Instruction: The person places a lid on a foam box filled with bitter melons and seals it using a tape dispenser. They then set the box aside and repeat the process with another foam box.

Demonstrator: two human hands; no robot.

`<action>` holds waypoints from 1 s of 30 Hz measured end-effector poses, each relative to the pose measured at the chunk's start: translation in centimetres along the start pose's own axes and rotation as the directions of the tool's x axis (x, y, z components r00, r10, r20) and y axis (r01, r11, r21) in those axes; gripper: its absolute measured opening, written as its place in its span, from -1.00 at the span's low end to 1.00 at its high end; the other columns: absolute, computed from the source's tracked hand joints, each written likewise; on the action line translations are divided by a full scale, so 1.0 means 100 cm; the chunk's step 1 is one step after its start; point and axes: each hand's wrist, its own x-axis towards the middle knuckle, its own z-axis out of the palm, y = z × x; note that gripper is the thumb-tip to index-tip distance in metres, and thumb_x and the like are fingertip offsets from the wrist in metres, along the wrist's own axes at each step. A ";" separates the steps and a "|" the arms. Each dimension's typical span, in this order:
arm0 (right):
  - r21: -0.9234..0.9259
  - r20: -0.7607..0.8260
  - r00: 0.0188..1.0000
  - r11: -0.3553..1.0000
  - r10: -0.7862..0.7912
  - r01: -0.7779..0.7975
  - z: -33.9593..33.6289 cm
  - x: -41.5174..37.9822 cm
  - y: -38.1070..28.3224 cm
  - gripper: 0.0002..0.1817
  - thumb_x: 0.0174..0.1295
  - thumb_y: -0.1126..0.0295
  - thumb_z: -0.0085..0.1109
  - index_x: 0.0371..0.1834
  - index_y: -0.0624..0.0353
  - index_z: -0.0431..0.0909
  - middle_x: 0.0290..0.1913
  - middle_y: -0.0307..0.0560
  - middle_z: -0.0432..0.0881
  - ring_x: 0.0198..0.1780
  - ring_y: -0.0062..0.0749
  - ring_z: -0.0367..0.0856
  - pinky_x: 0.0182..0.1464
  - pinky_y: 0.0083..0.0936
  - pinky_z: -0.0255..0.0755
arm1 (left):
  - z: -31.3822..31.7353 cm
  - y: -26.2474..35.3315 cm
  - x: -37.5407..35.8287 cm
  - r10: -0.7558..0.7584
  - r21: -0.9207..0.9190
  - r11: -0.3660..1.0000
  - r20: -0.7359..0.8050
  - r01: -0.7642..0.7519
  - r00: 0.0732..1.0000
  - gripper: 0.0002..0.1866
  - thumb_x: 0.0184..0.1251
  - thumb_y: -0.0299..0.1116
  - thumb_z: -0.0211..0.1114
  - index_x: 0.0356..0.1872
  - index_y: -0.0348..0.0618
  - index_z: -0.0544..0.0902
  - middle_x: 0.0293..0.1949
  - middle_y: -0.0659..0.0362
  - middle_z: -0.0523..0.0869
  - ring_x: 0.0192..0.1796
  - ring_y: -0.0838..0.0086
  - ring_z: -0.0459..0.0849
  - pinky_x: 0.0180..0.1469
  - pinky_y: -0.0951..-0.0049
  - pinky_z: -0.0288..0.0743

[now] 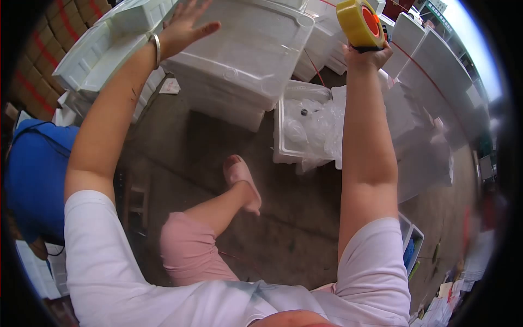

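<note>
My left hand (185, 30) is raised at the upper left, its fingers stretched out and holding nothing. It reaches over the near left corner of a stacked white foam box with a lid (245, 46). At the upper right, my right hand (373, 55) is wrapped round a tape dispenser. Its big roll of yellow tape (353, 24) has an orange-red core and stands above my fist. Below my right wrist, an open white foam box (279, 133) on the floor holds crumpled clear plastic bags (313, 122).
White foam boxes (98, 60) are stacked at the left, before brown cartons (62, 24) with red bands. More large white boxes (436, 71) stand at the right. A person in blue (41, 169) is close on my left. My slippered foot (239, 174) is on the dark floor (294, 218).
</note>
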 end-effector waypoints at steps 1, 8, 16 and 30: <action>0.012 0.071 0.997 1.000 0.013 -0.014 -0.025 -0.011 -0.005 -0.45 0.12 0.00 -0.14 0.12 0.04 0.41 0.17 -0.16 0.47 0.22 -0.32 0.43 0.26 -0.16 0.27 | 0.033 0.015 -0.029 0.014 0.099 0.995 0.072 -0.021 0.997 -0.12 0.16 0.36 0.08 0.44 0.18 0.10 0.45 0.07 0.02 0.44 0.05 0.03 0.41 -0.06 -0.14; -0.261 -0.148 0.967 0.935 0.208 -0.241 -0.235 -0.179 -0.099 -0.55 0.26 0.03 -0.13 0.03 0.10 0.44 0.07 -0.15 0.55 0.12 -0.34 0.50 0.20 -0.34 0.37 | 0.100 0.037 -0.029 0.294 0.215 0.945 -0.218 -0.248 0.931 0.02 -0.14 0.03 0.48 0.42 0.33 0.12 0.41 0.20 0.09 0.38 0.15 0.09 0.37 -0.26 -0.17; -0.396 -0.503 0.862 0.868 0.067 -0.299 -0.294 -0.306 -0.223 -0.62 0.22 0.00 -0.05 -0.12 0.04 0.46 -0.05 -0.19 0.58 0.03 -0.40 0.53 0.13 -0.39 0.41 | 0.147 0.124 -0.004 0.521 0.332 0.836 -0.227 -0.437 0.823 -0.20 -0.09 -0.02 0.46 0.29 0.39 0.34 0.26 0.26 0.26 0.31 0.30 0.20 0.33 -0.18 -0.02; -0.300 -0.519 0.854 0.941 -0.021 -0.159 -0.314 -0.364 -0.318 -0.51 0.25 -0.04 -0.14 -0.03 0.13 0.49 -0.01 -0.11 0.59 0.00 -0.35 0.55 0.05 -0.40 0.45 | 0.162 0.121 0.032 0.307 0.554 0.814 -0.156 -0.174 0.939 -0.34 -0.06 -0.02 0.47 0.15 0.27 0.43 0.24 0.35 0.17 0.29 0.36 0.18 0.28 -0.03 0.16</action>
